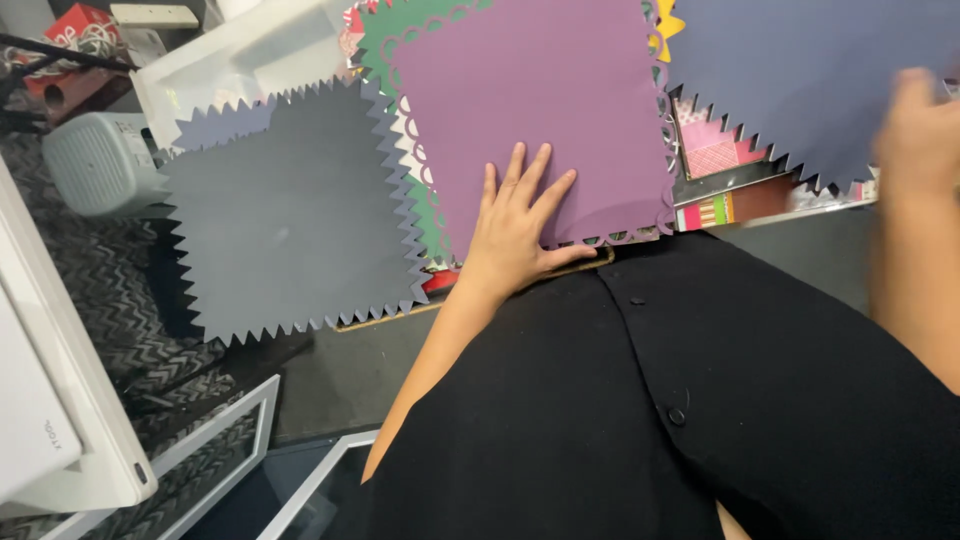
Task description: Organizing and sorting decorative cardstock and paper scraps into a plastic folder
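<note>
**Left hand flat on purple sheet, right hand blurred at navy sheet**

Left hand point(515, 228): palm down, fingers spread and straight, pressed flat on the purple paper sheet with lacy scalloped edge point(540, 110). No grip, just resting contact. Forearm runs down and to the left from the wrist, over the black buttoned garment point(650, 400).

Right hand point(918, 130): raised at the far right, motion-blurred. It overlaps the lower right edge of the navy paper sheet with zigzag-cut edge point(800, 70); can't tell whether it's pinching the sheet or only touching it, or how far the fingers are spread.

Layout relative to hands:
- Purple sheet lies directly under and ahead of the left hand; its near edge sits at the wrist.
- Grey paper sheet with sawtooth edge point(290, 215) lies just left of the left hand, not touched.
- Green scallop-edged sheet point(385, 35) peeks out from under the purple one, beyond the left fingertips.
- Patterned pink and striped papers point(712, 160) sit between the two hands, under the navy sheet.

All sheets look matte, thin, card-like, overlapping in a loose stack.
</note>
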